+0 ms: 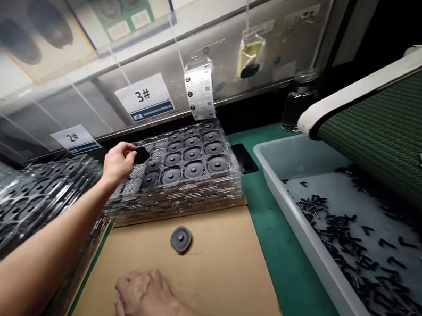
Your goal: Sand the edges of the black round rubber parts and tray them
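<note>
My left hand (118, 164) pinches a black rounded-square part (142, 155) at its edge, over the left side of a clear plastic blister tray (179, 189). Grey rounded-square parts with small centre posts fill many of the tray's pockets; several at the left hold none. On the brown cardboard sheet (219, 256) lies one grey part (181, 239), post up, in front of the tray. My right hand (145, 298) rests lower on the cardboard with its fingers curled under. Whatever those fingers hold, if anything, is hidden.
Stacked trays (34, 198) stand at the left. To the right, a translucent bin (288, 203) holds many small black bent pieces, below a green conveyor belt (404, 115). A glass jar (300, 103) and a dark flat object (244, 158) sit behind on the green table (278, 261).
</note>
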A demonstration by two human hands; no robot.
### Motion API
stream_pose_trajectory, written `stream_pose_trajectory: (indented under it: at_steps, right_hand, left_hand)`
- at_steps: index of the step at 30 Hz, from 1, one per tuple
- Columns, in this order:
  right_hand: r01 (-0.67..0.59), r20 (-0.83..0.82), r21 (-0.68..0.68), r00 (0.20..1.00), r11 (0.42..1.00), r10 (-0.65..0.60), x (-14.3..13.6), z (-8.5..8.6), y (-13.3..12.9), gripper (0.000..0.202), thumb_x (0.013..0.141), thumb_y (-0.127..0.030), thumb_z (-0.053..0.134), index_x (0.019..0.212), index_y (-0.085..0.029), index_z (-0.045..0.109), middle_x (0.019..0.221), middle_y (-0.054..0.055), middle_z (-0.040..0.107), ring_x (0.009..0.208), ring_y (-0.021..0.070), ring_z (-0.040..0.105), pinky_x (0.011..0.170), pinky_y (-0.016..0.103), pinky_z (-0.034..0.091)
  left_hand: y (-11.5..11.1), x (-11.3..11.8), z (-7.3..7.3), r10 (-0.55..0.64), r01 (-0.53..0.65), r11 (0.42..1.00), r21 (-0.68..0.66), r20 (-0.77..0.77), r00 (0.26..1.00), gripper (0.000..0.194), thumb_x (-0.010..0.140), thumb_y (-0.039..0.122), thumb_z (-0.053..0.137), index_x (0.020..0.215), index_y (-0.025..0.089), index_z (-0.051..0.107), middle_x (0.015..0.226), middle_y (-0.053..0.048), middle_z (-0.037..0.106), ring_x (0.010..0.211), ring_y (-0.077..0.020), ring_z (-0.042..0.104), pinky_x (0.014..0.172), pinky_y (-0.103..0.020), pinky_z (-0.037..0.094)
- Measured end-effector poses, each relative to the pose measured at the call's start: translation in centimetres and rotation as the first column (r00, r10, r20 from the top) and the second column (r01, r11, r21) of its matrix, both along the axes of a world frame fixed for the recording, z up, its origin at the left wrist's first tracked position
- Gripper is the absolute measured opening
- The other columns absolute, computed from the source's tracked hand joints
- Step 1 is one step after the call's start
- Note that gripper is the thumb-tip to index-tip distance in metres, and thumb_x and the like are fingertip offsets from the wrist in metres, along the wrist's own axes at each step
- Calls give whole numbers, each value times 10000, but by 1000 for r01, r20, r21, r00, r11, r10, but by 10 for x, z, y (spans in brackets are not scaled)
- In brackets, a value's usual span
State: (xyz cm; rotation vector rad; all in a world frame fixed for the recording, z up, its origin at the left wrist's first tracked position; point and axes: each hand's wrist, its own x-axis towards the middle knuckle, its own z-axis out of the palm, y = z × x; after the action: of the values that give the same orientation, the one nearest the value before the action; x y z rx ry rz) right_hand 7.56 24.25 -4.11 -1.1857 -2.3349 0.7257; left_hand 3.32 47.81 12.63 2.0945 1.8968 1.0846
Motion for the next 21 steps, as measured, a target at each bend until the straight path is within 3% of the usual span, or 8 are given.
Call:
stream_pose_trajectory:
  at_steps: [5,11,17,19,21]
  right_hand:
    - [-43,28,-66,999,997,45,6,9,2,268,985,-443,612,1110,-210,656,1028,61,729,881,272,736,820,391,637]
    - [-68,16,-95,997,993,70,8,10,5,279,984,-432,591,1112,-193,656,1019,75,731,879,264,740,813,389,643]
    - [-52,-4,-84,999,995,52,1,2,5,277,962,-447,605,1088,-206,662,997,74,733,853,272,737,786,396,641]
    - [-46,-11,-87,999,995,45,0,0,6,274,957,-440,604,1095,-212,665,1001,73,732,859,275,737,783,396,641]
    - [-37,-22,-97,999,995,35,0,0,6,277,961,-433,593,1105,-210,672,998,79,731,860,284,736,780,409,641]
  left_hand:
    - [53,34,4,-49,35,996,-83,-172,984,270,980,370,687,1132,147,691,1140,-80,711,1028,-233,690,917,-462,585]
    - [73,38,-12,-49,16,987,-161,-203,978,293,977,397,688,1112,138,703,1097,-59,723,998,-247,698,903,-454,592]
    - [64,39,-15,-89,65,989,-131,-187,978,324,989,369,676,1224,146,665,1238,-106,688,1076,-245,682,943,-485,579]
    - [46,42,-11,-93,86,995,-49,-161,983,343,983,371,682,1247,153,665,1282,-114,677,1137,-267,667,999,-524,551]
    - [13,43,-10,-119,127,990,57,-122,985,341,998,354,647,1283,167,671,1311,-106,675,1171,-267,653,1066,-540,508]
